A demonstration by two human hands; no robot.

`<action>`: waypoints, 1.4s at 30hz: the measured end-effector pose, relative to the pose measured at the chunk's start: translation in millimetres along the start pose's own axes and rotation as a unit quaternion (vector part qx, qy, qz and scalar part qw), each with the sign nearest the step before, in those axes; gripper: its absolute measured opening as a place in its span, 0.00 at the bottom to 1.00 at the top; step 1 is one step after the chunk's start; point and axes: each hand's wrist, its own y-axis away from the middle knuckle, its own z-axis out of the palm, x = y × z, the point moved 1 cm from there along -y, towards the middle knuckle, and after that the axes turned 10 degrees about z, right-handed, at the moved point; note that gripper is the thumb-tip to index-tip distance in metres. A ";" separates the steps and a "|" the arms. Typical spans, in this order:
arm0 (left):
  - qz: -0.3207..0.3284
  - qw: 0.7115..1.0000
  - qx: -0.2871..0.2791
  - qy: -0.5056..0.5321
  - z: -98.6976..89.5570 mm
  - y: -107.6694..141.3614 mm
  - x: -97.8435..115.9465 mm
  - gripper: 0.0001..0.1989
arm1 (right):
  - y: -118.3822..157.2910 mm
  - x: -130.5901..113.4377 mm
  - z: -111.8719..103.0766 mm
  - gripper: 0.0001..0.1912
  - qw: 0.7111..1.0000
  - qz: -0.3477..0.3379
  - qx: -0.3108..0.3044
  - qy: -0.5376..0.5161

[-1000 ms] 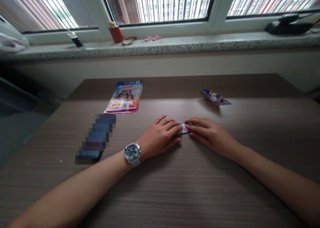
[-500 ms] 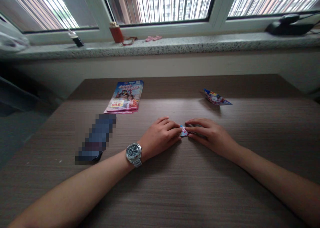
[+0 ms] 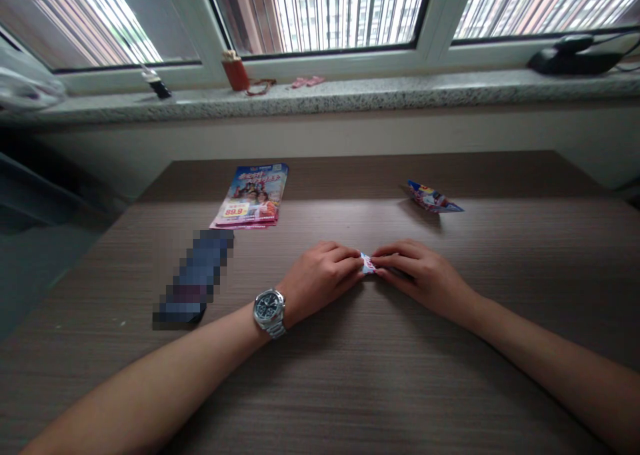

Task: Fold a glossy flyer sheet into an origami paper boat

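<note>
A small piece of folded printed paper, white, blue and pink, lies low over the table between my fingertips. My left hand grips its left side with the fingers held together; a metal watch is on that wrist. From the other side, my right hand pinches the paper's right edge between thumb and fingers. Both hands cover most of the paper, so its full shape is hidden. Farther back on the right stands a folded paper piece with a similar colourful print.
A stack of printed flyers lies at the back left of the wooden table. Nearer sits a dark, pixelated flat object. On the stone windowsill are a red container, a small dark-and-white item and a black device.
The visible paper between my fingers shows more white than before. My fingers have shifted slightly around it. The whole view has tilted a little, and the other things stay in place.
</note>
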 end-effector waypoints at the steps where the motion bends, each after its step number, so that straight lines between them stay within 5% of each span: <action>1: 0.001 1.000 0.000 0.003 0.2 0.3 -0.4 0.13 | 0.0 -0.3 0.0 0.11 1.000 0.000 0.001 -0.003; 11: -0.049 0.995 0.018 0.084 4.2 1.7 -1.5 0.11 | 0.2 -3.9 -1.3 0.11 1.000 0.017 0.014 -0.017; 19: -0.107 0.988 0.039 0.108 2.0 2.4 1.6 0.10 | 5.3 -5.0 -6.1 0.20 0.997 0.016 0.074 0.025; 27: -0.152 0.973 0.056 0.164 -2.0 1.1 0.2 0.09 | 7.1 -3.2 -7.8 0.28 0.995 -0.056 -0.014 0.077; 42: -0.172 0.956 0.079 0.226 -7.4 -1.0 0.0 0.11 | 5.3 -2.0 -10.6 0.26 0.986 -0.089 -0.025 0.136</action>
